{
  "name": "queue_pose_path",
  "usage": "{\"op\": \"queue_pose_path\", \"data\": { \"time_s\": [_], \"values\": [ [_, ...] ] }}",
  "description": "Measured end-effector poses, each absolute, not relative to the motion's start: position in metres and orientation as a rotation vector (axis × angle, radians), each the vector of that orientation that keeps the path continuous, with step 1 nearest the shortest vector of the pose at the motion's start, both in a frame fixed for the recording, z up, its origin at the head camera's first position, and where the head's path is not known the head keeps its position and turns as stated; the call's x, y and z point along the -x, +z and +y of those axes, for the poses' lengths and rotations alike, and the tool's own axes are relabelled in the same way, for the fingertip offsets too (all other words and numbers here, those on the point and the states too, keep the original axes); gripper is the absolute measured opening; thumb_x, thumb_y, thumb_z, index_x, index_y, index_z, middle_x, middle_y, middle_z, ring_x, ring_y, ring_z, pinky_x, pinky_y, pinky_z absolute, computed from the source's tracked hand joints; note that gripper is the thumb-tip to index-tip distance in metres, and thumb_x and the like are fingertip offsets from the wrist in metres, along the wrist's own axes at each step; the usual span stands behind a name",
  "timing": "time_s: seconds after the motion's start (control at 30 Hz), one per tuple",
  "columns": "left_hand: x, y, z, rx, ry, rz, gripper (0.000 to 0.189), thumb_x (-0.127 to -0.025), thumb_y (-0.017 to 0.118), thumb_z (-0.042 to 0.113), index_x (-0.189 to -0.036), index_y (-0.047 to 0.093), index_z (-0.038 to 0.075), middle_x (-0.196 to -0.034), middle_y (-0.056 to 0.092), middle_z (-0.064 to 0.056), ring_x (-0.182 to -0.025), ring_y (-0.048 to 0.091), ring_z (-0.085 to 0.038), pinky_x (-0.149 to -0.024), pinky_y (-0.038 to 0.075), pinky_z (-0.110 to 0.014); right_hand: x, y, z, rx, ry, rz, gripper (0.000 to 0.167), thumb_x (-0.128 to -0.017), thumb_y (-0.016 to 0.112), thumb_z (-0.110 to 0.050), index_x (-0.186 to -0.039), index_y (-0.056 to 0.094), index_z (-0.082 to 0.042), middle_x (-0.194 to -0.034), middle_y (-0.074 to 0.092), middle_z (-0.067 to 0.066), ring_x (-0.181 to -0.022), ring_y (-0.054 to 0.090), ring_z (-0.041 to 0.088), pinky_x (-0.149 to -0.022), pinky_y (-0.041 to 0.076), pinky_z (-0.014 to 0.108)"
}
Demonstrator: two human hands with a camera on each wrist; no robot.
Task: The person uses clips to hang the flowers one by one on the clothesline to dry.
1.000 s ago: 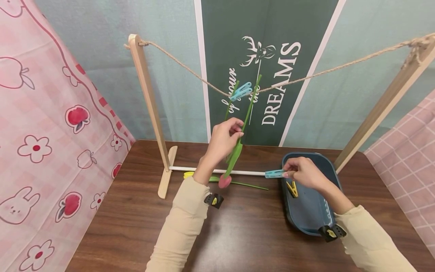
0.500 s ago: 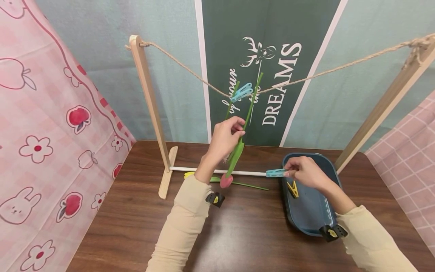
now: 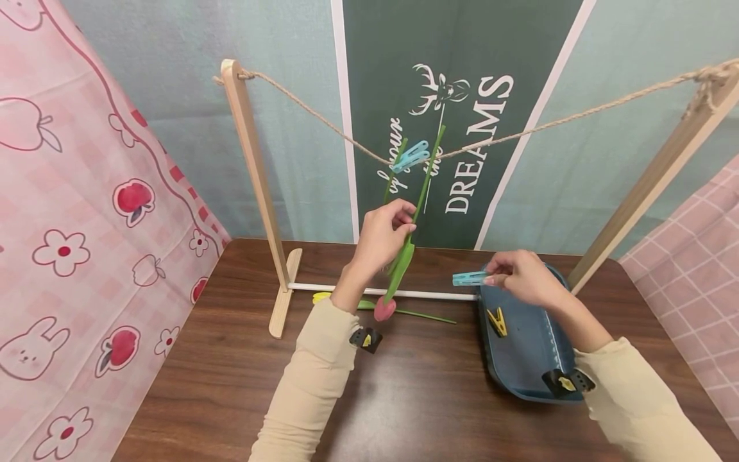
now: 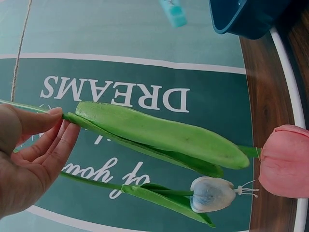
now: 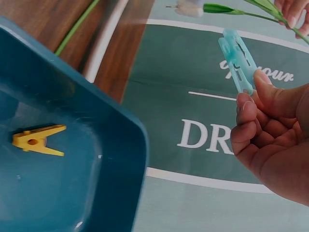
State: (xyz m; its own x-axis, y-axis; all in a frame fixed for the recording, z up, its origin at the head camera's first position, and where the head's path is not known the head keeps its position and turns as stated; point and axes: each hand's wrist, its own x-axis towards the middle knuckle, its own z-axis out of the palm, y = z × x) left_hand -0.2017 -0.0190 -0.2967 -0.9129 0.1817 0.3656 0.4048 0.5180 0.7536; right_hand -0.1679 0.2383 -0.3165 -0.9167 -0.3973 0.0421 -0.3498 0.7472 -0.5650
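Note:
My left hand (image 3: 383,234) pinches the green stem of a pink tulip (image 3: 385,309), which hangs head down with its stem end up near the rope (image 3: 340,133). Behind it, a white-blue tulip (image 4: 212,194) hangs head down, its stem at a blue clothespin (image 3: 411,156) clipped on the rope. My right hand (image 3: 522,277) pinches another blue clothespin (image 3: 469,278) by its handle end, above the rim of the blue basin (image 3: 491,359). Inside the basin lies a yellow clothespin (image 3: 497,321). The right wrist view shows the blue clothespin between thumb and fingers.
A yellow tulip (image 3: 321,298) lies on the wooden table (image 3: 404,398), partly hidden behind my left forearm. Wooden posts, left (image 3: 251,167) and right (image 3: 652,173), hold up the sagging rope. A white rod (image 3: 427,294) runs low between them. Printed curtain (image 3: 277,212) hangs behind.
My right hand has risen slightly from the basin with the blue clothespin, which is now above the white rod's end. My left hand and the pink tulip have hardly moved.

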Motion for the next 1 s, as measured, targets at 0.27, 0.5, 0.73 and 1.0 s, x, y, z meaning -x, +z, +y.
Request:
{"op": "queue_pose_path", "data": {
  "time_s": [0.27, 0.5, 0.73, 1.0],
  "values": [
    [0.201, -0.298, -0.02, 0.502, -1.333, -2.521, 0.017, -0.083, 0.065, 0.004, -0.1, 0.063, 0.006, -0.081, 0.063, -0.003, -0.073, 0.06, -0.012, -0.069, 0.046, -0.022, 0.171, -0.303, 0.233, 0.608, -0.883, 2.891, 0.006, -0.079, 0.067, -0.001, -0.078, 0.063, 0.003, -0.061, 0.056, 0.0, -0.055, 0.048, 0.015, -0.048, 0.036, 0.026],
    [0.201, -0.298, -0.02, 0.504, -1.335, -2.52, 0.017, -0.083, 0.065, 0.004, -0.1, 0.063, 0.006, -0.081, 0.063, -0.003, -0.074, 0.06, -0.012, -0.069, 0.046, -0.023, 0.173, -0.292, 0.228, 0.633, -0.874, 2.913, 0.006, -0.079, 0.067, -0.001, -0.078, 0.063, 0.003, -0.064, 0.059, 0.002, -0.056, 0.049, 0.015, -0.05, 0.04, 0.027],
    [0.201, -0.298, -0.02, 0.5, -1.334, -2.519, 0.018, -0.083, 0.065, 0.003, -0.1, 0.063, 0.005, -0.081, 0.064, -0.004, -0.074, 0.06, -0.013, -0.07, 0.046, -0.024, 0.175, -0.283, 0.223, 0.656, -0.881, 2.921, 0.004, -0.079, 0.067, 0.0, -0.077, 0.063, 0.001, -0.063, 0.059, 0.001, -0.055, 0.051, 0.014, -0.049, 0.039, 0.026],
    [0.202, -0.298, -0.02, 0.504, -1.332, -2.512, 0.017, -0.082, 0.066, 0.002, -0.099, 0.063, 0.005, -0.081, 0.064, -0.004, -0.074, 0.06, -0.014, -0.069, 0.046, -0.024, 0.177, -0.276, 0.219, 0.672, -0.867, 2.936, 0.004, -0.078, 0.067, 0.002, -0.077, 0.064, 0.003, -0.062, 0.059, 0.001, -0.054, 0.051, 0.014, -0.049, 0.039, 0.026]
  ]
}}
